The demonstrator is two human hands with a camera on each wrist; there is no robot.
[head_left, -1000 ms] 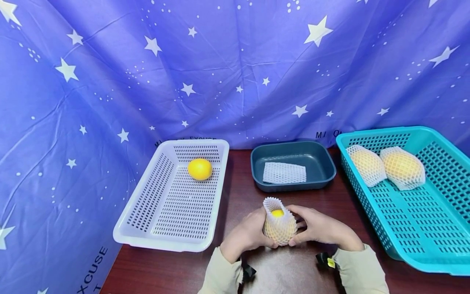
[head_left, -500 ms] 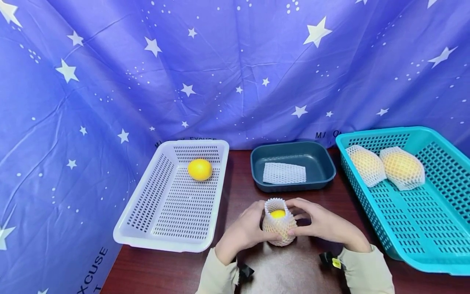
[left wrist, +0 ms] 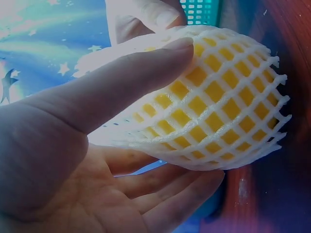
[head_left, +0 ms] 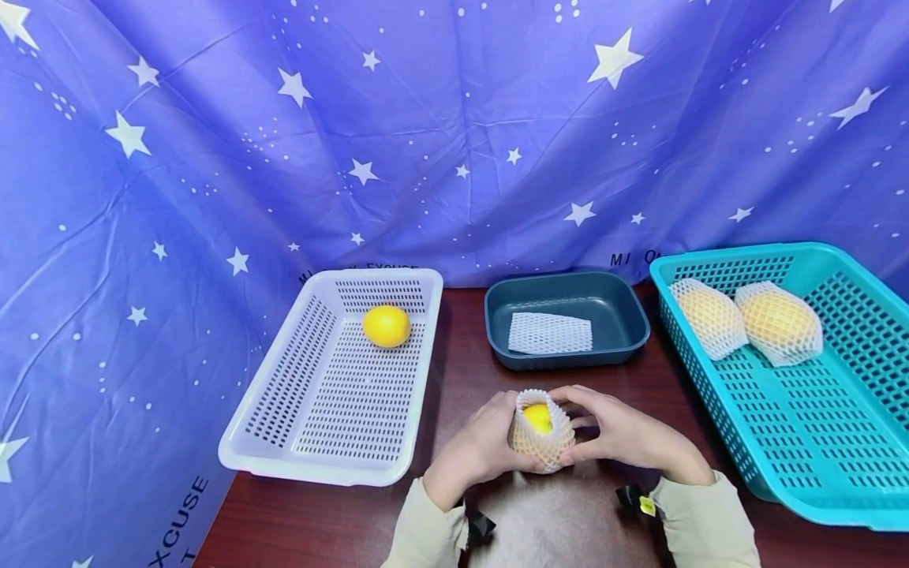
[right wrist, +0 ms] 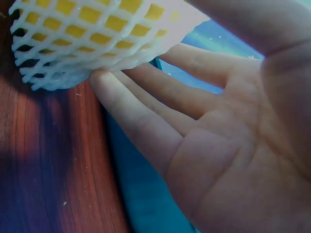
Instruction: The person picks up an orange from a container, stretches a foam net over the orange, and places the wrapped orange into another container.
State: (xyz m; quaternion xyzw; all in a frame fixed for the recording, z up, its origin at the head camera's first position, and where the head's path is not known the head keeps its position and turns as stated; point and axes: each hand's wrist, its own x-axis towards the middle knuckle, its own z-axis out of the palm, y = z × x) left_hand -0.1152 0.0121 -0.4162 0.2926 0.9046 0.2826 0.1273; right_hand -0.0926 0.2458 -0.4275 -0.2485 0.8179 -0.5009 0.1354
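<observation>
A yellow fruit (head_left: 537,418), perhaps a lemon or mango, stands inside a white foam net sleeve (head_left: 543,446) at the front middle of the table. Its top shows through the sleeve's open upper end. On the left side, my left hand (head_left: 477,446) holds the sleeved fruit between thumb and fingers. My right hand (head_left: 625,434) grips it from the right, thumb in front and fingers behind. In the left wrist view the left thumb (left wrist: 141,73) presses on the net (left wrist: 218,107). The right wrist view shows fingertips (right wrist: 103,80) touching the sleeve's underside.
A white basket (head_left: 234,442) on the left holds one bare yellow fruit (head_left: 387,326). Behind the hands, a dark tray (head_left: 618,315) contains a flat foam net sleeve (head_left: 550,333). Two netted fruits (head_left: 777,322) lie in the teal basket (head_left: 802,517) at right. A starry curtain (head_left: 454,142) hangs behind.
The sleeve's open top has come down lower around the fruit, and more yellow shows in the opening. Both hands stay around it, with small shifts of fingers and thumbs.
</observation>
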